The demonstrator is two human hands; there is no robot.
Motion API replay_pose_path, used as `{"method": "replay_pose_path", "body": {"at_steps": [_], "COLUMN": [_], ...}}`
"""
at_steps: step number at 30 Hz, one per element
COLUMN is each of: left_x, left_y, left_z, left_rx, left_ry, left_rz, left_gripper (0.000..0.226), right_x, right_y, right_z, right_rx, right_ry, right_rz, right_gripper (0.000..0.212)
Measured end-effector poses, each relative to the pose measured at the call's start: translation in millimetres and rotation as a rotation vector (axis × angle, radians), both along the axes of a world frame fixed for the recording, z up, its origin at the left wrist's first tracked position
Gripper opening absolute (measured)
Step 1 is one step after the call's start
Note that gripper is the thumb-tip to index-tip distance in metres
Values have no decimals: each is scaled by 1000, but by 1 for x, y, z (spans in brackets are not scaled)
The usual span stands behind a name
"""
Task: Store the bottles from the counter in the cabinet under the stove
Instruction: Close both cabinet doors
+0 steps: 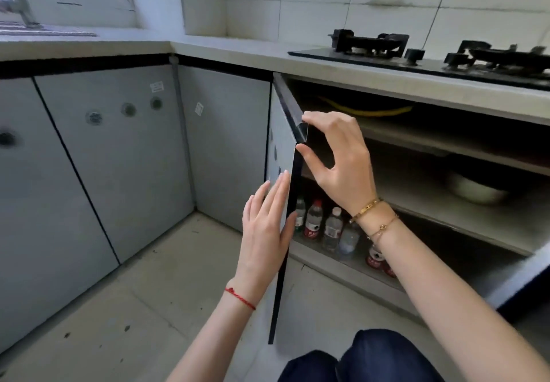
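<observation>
The grey cabinet door (282,149) under the stove stands open, edge-on to me. My right hand (339,161) pinches its top corner between thumb and fingers. My left hand (268,221) lies flat against the door's outer face, fingers straight, thumb at the edge. Inside, on the bottom shelf (342,265), several clear plastic bottles (314,221) with red or white caps stand upright in a row. One red-labelled bottle (375,256) is partly hidden behind my right wrist.
The black gas stove (416,54) sits on the counter (226,51) above the cabinet. A yellow hose (369,111) runs under the countertop. A pale bowl (473,191) rests on the middle shelf. Closed grey doors (119,158) line the left. My knees (372,358) are at the bottom.
</observation>
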State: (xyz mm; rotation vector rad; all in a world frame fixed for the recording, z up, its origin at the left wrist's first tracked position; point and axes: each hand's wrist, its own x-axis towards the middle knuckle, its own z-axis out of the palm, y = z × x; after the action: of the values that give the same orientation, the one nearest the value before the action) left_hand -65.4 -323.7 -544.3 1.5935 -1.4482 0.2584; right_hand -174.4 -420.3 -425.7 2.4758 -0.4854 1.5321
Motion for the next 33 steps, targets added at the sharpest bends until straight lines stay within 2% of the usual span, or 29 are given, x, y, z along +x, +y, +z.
{"method": "replay_pose_path", "body": {"at_steps": [6,11,16,22,27,33], "left_x": [-50,-83,-108,-127,-132,-132], "left_y": [-46,-98,-150,-198,-223,-241], "left_z": [4,7,14,21,19,21], "left_rx": [87,166,245,294,313,319], "left_ry": [-26,-109,-168,-194,-194,-204], "left_rz": [-198,-275,-305,-270,-244,-233], "left_gripper": [64,62,61,61,66,66], "right_x": [-69,-111,-138,-156,-160,-158], "right_y": [-28,-68,-116,-171,-200,-217], "right_z": [-5,-7,-8,-6,-11,-14], "right_rx": [28,90,119,12,-16,-61], "right_ry": [-6,-28,28,176,158,83], "right_rz": [-158,-311,-471,-723,-791,-752], "right_gripper": [42,44,51,49,50,49]}}
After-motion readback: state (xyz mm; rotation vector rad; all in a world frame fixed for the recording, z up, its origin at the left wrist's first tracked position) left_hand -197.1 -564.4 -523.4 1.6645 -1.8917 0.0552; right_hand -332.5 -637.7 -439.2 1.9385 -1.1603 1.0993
